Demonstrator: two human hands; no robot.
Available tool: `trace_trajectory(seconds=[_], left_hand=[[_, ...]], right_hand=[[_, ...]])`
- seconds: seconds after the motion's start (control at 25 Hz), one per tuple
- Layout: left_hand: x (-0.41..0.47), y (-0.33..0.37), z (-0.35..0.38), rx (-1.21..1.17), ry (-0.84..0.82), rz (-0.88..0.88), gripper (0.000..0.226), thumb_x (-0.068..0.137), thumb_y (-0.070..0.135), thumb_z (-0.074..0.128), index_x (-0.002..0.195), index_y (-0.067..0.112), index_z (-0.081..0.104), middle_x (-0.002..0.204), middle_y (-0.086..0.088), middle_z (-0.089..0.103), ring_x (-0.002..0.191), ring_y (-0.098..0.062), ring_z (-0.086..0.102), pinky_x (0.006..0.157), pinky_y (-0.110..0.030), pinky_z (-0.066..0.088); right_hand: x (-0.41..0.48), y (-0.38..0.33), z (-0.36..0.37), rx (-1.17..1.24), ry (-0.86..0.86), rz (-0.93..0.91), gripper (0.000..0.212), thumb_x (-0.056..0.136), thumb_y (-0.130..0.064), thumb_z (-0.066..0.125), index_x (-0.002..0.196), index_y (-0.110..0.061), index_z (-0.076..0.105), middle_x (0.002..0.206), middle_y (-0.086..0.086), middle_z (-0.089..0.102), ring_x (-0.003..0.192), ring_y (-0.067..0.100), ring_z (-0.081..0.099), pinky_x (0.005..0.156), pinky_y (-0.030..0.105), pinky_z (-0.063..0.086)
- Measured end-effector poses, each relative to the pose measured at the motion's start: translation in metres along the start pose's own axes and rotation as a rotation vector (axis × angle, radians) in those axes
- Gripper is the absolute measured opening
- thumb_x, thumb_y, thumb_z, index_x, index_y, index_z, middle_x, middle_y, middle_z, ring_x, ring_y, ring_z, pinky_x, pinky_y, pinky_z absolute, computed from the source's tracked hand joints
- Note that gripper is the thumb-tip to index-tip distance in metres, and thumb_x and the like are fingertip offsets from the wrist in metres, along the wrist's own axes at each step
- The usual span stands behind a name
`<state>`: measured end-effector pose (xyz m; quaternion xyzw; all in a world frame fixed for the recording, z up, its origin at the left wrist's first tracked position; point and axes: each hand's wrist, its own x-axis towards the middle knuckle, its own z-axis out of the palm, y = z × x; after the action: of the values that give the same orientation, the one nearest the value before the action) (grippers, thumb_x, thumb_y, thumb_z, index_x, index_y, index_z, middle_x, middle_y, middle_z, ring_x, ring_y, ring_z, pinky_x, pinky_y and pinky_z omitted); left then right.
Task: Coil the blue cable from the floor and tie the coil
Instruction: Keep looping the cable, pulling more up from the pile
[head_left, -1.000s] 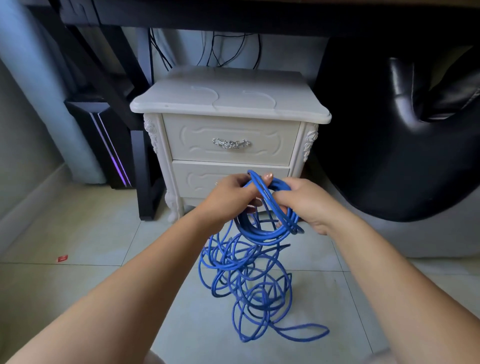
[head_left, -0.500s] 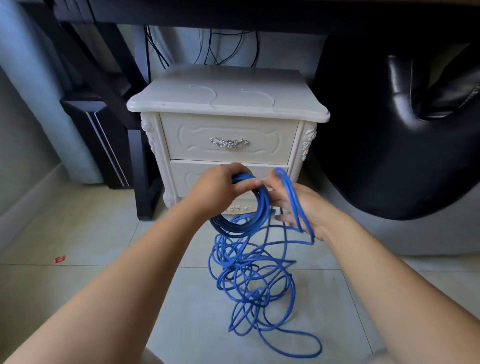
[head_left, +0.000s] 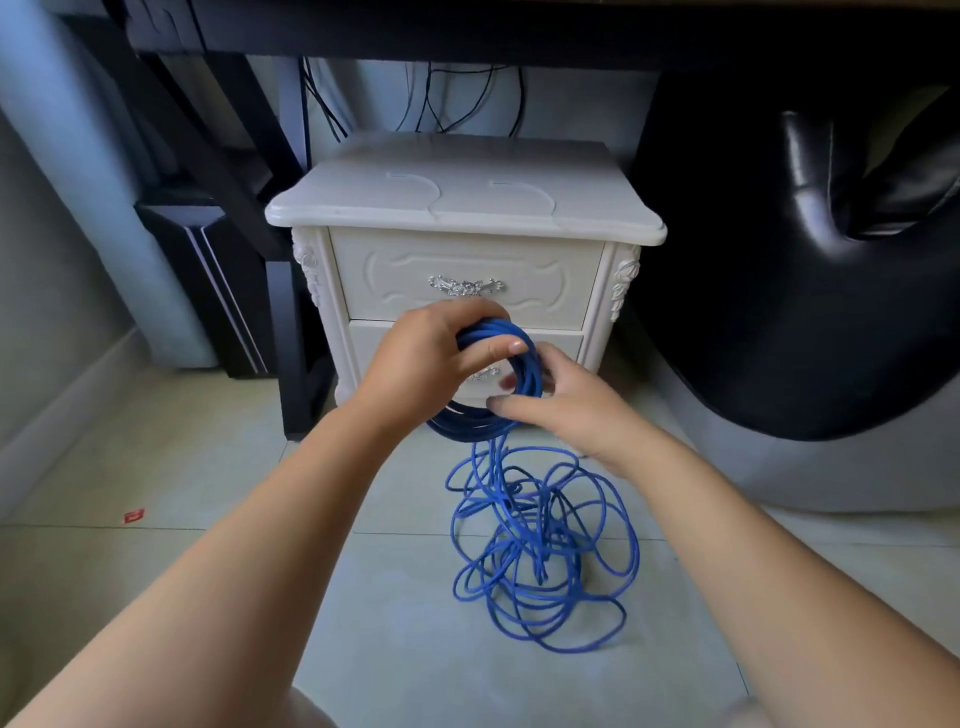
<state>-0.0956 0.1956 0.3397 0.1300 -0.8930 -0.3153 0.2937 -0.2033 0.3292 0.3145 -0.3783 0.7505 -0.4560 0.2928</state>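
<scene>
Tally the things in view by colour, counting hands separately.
Blue: 1, the cable, partly coiled in the left hand
White: 1, the nightstand
Black: 2, the chair and the computer tower
Red: 1, a scrap on the floor
Hands: 2, left and right hand
Total: 7

The left hand (head_left: 431, 358) grips a coil (head_left: 511, 379) of blue cable (head_left: 540, 551) — thumb over the loops — before a white nightstand (head_left: 467, 244). The right hand (head_left: 566, 410), at 4 o'clock of it, touches the coil's edge with loose fingers. Tangled cable hangs to the tiled floor (head_left: 156, 467) at 6 o'clock.
</scene>
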Motion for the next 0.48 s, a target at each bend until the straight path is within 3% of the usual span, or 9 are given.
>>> trace_trajectory(seconds=[0.08, 0.12, 0.24, 0.32, 0.4, 0.48], left_hand=[[-0.001, 0.002, -0.001, -0.004, 0.045, 0.010, 0.024, 0.086, 0.037, 0.070, 0.098, 0.017, 0.070, 0.078, 0.006, 0.066, 0.077, -0.011, 0.055, 0.070, -0.018, 0.041], [-0.002, 0.002, -0.001, -0.018, 0.082, 0.006, 0.025, 0.086, 0.037, 0.070, 0.099, 0.016, 0.070, 0.079, 0.006, 0.065, 0.078, -0.010, 0.055, 0.069, -0.016, 0.040], [-0.001, 0.003, -0.003, -0.059, 0.172, -0.016, 0.028, 0.088, 0.036, 0.068, 0.105, 0.014, 0.069, 0.079, 0.016, 0.062, 0.077, 0.001, 0.055, 0.066, -0.009, 0.039], [-0.001, 0.006, 0.000, -0.080, 0.209, -0.016, 0.029, 0.088, 0.036, 0.067, 0.107, 0.014, 0.069, 0.081, 0.024, 0.059, 0.076, 0.013, 0.054, 0.067, -0.006, 0.037], [-0.003, 0.010, 0.005, -0.128, 0.248, -0.029, 0.027, 0.087, 0.036, 0.068, 0.105, 0.016, 0.069, 0.081, 0.026, 0.059, 0.076, 0.014, 0.054, 0.069, -0.006, 0.038], [-0.005, 0.014, 0.011, -0.199, 0.283, -0.068, 0.018, 0.089, 0.034, 0.067, 0.102, 0.020, 0.068, 0.080, 0.024, 0.061, 0.074, 0.011, 0.056, 0.069, -0.007, 0.039]], right_hand=[[0.002, -0.001, -0.002, -0.095, 0.132, 0.024, 0.026, 0.076, -0.043, 0.076, 0.094, -0.030, 0.063, 0.083, -0.009, 0.064, 0.064, 0.002, 0.062, 0.057, 0.020, 0.046], [0.003, -0.002, -0.003, -0.137, 0.182, 0.003, 0.023, 0.077, -0.047, 0.074, 0.085, -0.028, 0.064, 0.074, -0.009, 0.059, 0.056, 0.005, 0.054, 0.053, 0.023, 0.041], [0.006, -0.008, -0.001, -0.131, 0.279, -0.049, 0.025, 0.079, -0.047, 0.068, 0.072, -0.023, 0.061, 0.061, -0.008, 0.046, 0.057, 0.014, 0.045, 0.057, 0.029, 0.036], [0.008, -0.009, 0.005, 0.005, 0.260, 0.044, 0.020, 0.081, -0.041, 0.068, 0.072, -0.024, 0.062, 0.054, -0.011, 0.046, 0.055, 0.014, 0.042, 0.056, 0.028, 0.033], [0.010, -0.010, 0.009, 0.194, 0.235, 0.135, 0.016, 0.081, -0.036, 0.070, 0.073, -0.024, 0.065, 0.054, -0.015, 0.056, 0.060, 0.014, 0.050, 0.060, 0.027, 0.035], [0.011, -0.012, 0.011, 0.397, 0.235, 0.139, 0.008, 0.086, -0.030, 0.070, 0.082, -0.024, 0.067, 0.069, -0.008, 0.070, 0.073, 0.017, 0.064, 0.068, 0.029, 0.045]])
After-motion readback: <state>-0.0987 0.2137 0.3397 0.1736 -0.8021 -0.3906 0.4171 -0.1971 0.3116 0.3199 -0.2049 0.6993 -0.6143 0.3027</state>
